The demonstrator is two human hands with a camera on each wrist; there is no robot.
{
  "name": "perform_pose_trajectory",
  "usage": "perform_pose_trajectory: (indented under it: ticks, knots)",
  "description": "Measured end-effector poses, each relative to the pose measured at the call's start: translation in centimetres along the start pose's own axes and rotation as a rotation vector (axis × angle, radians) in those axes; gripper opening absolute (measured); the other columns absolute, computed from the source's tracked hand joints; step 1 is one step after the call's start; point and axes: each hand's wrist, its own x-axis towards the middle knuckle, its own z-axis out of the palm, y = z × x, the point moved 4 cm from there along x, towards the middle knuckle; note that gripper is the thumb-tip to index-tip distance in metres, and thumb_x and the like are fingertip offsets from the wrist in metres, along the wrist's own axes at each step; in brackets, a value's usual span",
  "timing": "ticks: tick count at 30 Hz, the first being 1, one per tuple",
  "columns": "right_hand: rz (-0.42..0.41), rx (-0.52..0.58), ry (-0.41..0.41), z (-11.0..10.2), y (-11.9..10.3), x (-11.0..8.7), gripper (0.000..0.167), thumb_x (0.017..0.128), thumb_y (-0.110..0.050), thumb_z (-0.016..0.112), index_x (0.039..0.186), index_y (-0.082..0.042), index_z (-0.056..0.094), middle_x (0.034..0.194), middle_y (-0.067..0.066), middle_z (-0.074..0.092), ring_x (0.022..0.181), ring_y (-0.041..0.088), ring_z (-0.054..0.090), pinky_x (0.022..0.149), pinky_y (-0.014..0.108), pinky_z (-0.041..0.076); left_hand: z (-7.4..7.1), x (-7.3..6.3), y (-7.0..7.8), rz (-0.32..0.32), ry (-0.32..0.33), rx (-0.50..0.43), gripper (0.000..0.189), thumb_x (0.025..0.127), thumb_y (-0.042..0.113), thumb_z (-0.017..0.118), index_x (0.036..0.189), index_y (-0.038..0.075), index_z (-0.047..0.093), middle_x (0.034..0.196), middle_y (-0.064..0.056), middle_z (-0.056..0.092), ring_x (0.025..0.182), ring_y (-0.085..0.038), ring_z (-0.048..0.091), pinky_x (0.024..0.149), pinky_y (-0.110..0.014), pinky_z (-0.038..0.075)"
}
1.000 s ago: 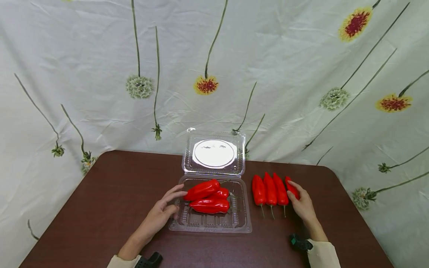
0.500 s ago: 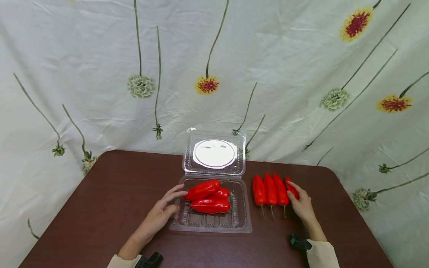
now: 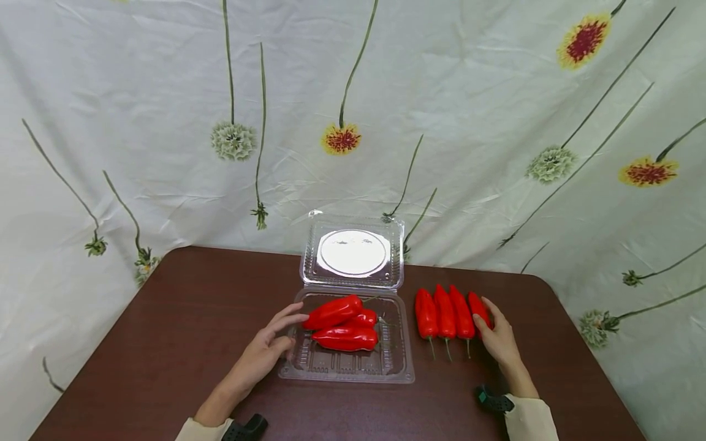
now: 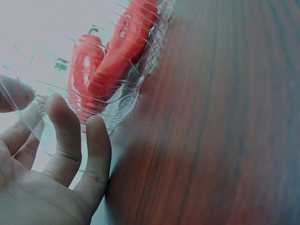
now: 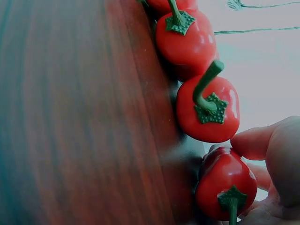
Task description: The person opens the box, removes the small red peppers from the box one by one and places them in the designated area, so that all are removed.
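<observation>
My left hand (image 3: 270, 343) rests at the left rim of a clear plastic clamshell container (image 3: 353, 372), fingers slightly bent. In the left wrist view, fingertips (image 4: 61, 105) touch its ribbed outer wall, with red peppers (image 4: 119, 61) showing through. Three glossy red peppers (image 3: 344, 339) lie piled inside the container, stems toward the right. Right of it, my right hand (image 3: 501, 340) holds the rightmost red pepper (image 3: 478, 308) of a row between thumb and fingers. The right wrist view has this pepper (image 5: 225, 180) stem-end on, low over the table.
Three more red peppers (image 3: 445, 313) lie side by side between the container and my right hand, stems toward me. The container's lid (image 3: 353, 251) stands raised at the back. The dark brown table (image 3: 220, 306) ends at a flower-printed white cloth (image 3: 469, 122).
My right fingers have shifted slightly to the right on the rightmost pepper, so more of it shows. My left hand and the container have stayed in place.
</observation>
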Motion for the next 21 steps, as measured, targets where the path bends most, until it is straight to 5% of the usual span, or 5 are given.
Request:
perform_pose_trajectory:
  ticks: [21]
  knots:
    - [-0.070, -0.025, 0.022, -0.40, -0.73, -0.44, 0.057, 0.104, -0.018, 0.052, 0.153, 0.002, 0.031, 0.154, 0.029, 0.035, 0.143, 0.045, 0.031, 0.115, 0.061, 0.026, 0.00, -0.08, -0.01, -0.006, -0.004, -0.004, 0.047, 0.094, -0.007, 0.046, 0.137, 0.007, 0.058, 0.161, -0.004, 0.030, 0.069, -0.012, 0.052, 0.067, -0.022, 0.047]
